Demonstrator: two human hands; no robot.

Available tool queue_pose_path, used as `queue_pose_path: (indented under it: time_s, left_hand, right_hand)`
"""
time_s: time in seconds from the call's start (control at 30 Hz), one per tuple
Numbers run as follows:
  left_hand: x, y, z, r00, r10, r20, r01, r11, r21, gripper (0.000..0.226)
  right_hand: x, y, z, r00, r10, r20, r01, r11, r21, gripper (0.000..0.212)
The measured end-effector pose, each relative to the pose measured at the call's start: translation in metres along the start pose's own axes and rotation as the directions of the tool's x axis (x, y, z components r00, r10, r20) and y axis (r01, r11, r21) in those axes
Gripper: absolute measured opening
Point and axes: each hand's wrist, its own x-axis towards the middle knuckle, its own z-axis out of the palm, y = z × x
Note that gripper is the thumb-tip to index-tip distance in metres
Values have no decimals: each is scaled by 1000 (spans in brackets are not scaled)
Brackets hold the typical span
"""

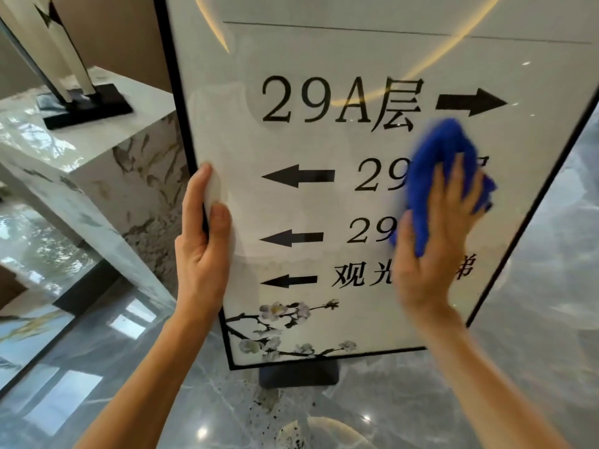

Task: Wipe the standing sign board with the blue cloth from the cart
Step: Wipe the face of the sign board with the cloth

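My right hand (431, 241) lay flat and spread on the cloth (444, 166), pressing it against the sign (291, 140) rather than pinching it, so the grip there was an open palm with the fingers splayed over bunched blue fabric. The cloth sat on the right half of the glazed face, covering part of the second and third lines of print, just below the top arrow. My left hand (202, 241) was closed around the sign's left edge, thumb on the front, fingers wrapped behind the thin black frame (175, 92). The cloth looked soft and limp, likely to fold or slide under my palm, so I judged that broad, even pressure suited it better than a fingertip hold. The face was glossy and threw back ceiling lights; I took it for a stiff, slick, breakable panel. The sign stood tilted on a small dark base (298, 374) on polished floor (129, 384), which suggested it could tip or skate, hence the steadying hold on the frame. A marble bench (107, 150) stood just beside it on the left.
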Motion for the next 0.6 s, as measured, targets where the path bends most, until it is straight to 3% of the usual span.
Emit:
queue_pose_path:
  time_s: [0.13, 0.3, 0.43, 0.53, 0.6]
  left_hand:
    - [-2, 1, -3, 1000, -9, 22, 10, 999, -37, 42]
    - [-1, 2, -6, 997, -59, 56, 64, 995, -79, 40]
    - [-2, -1, -9, 993, -90, 76, 97, 991, -95, 40]
    - [-2, 0, -9, 995, -76, 69, 82, 992, -99, 40]
    - [-2, 1, -9, 996, -61, 71, 68, 992, -104, 41]
  right_hand:
    - [-40, -56, 45, 973, -208, 102, 212, 977, -27, 58]
    - [-114, -62, 60, 783, -489, 385, 542, 839, -37, 72]
    - [-131, -43, 49, 671, -582, 459, 649, 761, 15, 56]
    - [-120, -16, 29, 589, -637, 498, 726, 687, 21, 58]
    - [-106, 10, 8, 618, -616, 489, 713, 701, -17, 60]
